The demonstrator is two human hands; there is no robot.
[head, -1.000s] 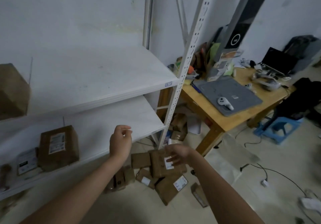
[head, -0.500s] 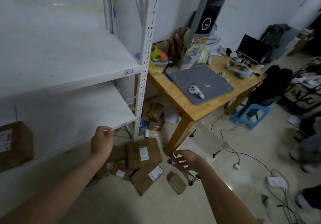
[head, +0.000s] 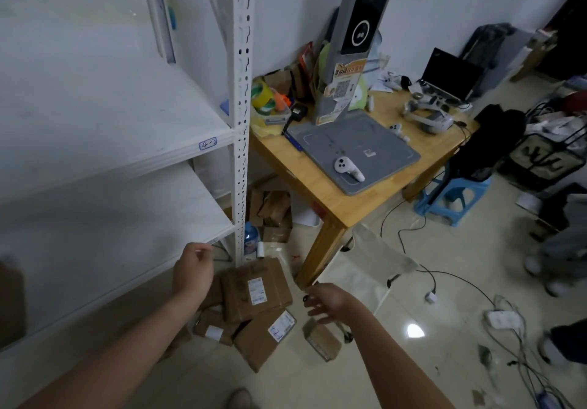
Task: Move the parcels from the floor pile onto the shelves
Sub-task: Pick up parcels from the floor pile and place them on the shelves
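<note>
Both my hands hang above the floor pile and neither has a parcel. My left hand [head: 192,273] is curled into a loose fist with nothing showing in it, and my right hand [head: 330,302] is spread with relaxed fingers, also holding nothing. The top parcel [head: 255,288] lies between the 2 hands, resting unevenly on the smaller boxes under it. If I take it by 1 edge, I judge it could tip and drag the labelled parcel [head: 263,338] and the small parcel [head: 320,338] below my right hand across the floor. The table leg [head: 320,250] stands just beyond my right hand and the shelf post [head: 240,154] just beyond the pile, so a hasty lift could knock a corner against either. The lower shelf [head: 111,224] has its front lip right beside my left knuckles, and a parcel swung up too low would catch there. Loose cables [head: 457,284] trail on the floor off to the right of my right hand, a snag risk if I step that way. The top parcel lies label up, its long axis running from me toward the post, the far end raised slightly. The labelled parcel lies diagonally, label end toward my right hand.
</note>
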